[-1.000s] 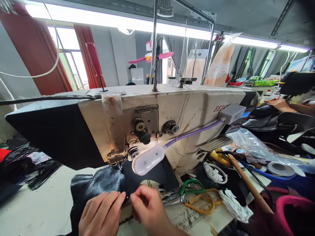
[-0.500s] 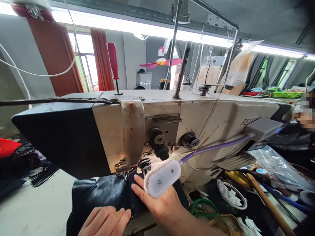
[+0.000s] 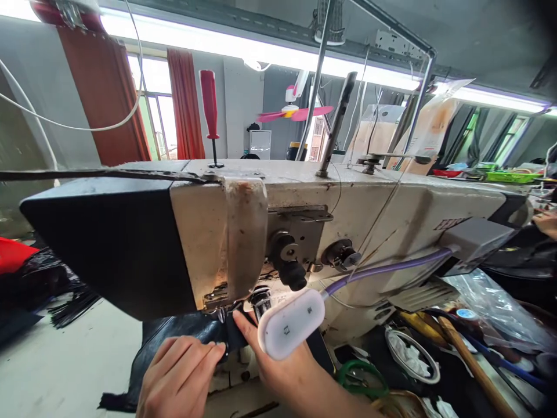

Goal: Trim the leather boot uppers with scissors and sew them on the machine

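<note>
Black shiny material [image 3: 150, 354] lies under the needle area of a large beige sewing machine [image 3: 300, 197]. My left hand [image 3: 180, 371] has its fingers pinched together on the near edge of the material. My right hand [image 3: 289, 366] reaches in beside the presser foot [image 3: 221, 313], its index finger stretched out on the material. A white oval lamp [image 3: 293, 325] on a purple flexible neck covers part of my right hand and some of its fingers.
At the right lie green-handled scissors [image 3: 361, 377], a round dish with white scraps [image 3: 411, 354], a wooden stick [image 3: 478, 366] and clear plastic. A red screwdriver [image 3: 209, 110] stands on the machine. Another person's hand [image 3: 546, 223] shows at the far right.
The black material has shifted and turned, baring the machine bed in front of my right hand. My left hand has risen slightly and moved a little left. The view has shifted slightly.
</note>
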Tool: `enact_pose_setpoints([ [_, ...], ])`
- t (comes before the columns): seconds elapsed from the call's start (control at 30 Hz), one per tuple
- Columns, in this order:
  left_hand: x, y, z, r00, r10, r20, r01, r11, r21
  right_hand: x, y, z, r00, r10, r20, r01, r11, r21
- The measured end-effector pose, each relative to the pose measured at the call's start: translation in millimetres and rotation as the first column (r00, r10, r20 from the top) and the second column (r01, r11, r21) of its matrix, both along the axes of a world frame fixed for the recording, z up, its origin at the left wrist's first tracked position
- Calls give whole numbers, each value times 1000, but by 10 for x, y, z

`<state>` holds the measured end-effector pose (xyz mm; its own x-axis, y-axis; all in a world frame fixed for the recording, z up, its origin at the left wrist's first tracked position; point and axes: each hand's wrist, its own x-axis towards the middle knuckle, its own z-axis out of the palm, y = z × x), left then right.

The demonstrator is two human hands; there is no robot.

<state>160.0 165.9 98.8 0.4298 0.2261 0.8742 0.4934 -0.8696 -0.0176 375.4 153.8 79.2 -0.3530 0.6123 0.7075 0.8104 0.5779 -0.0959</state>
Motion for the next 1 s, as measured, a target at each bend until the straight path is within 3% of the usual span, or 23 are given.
enact_pose_setpoints([
  [0.17,-18,77,-12,999,4,-33,-4,1000,2,-35,-129,29,997,-1,83,-2,999,43],
  [0.37,-39,163,16,993,57,-100,-55,998,22,-25,-44,-26,995,-27,99,23,999,49],
  [0.67,-1,193,80,994,105,-15,-104,993,57,-21,162,-59,1000,-5,12,5,1000,23],
  [1.0,-39,263,-13,993,112,-36,-110,992,67,-96,152,30,994,-96,-44,98,994,50],
])
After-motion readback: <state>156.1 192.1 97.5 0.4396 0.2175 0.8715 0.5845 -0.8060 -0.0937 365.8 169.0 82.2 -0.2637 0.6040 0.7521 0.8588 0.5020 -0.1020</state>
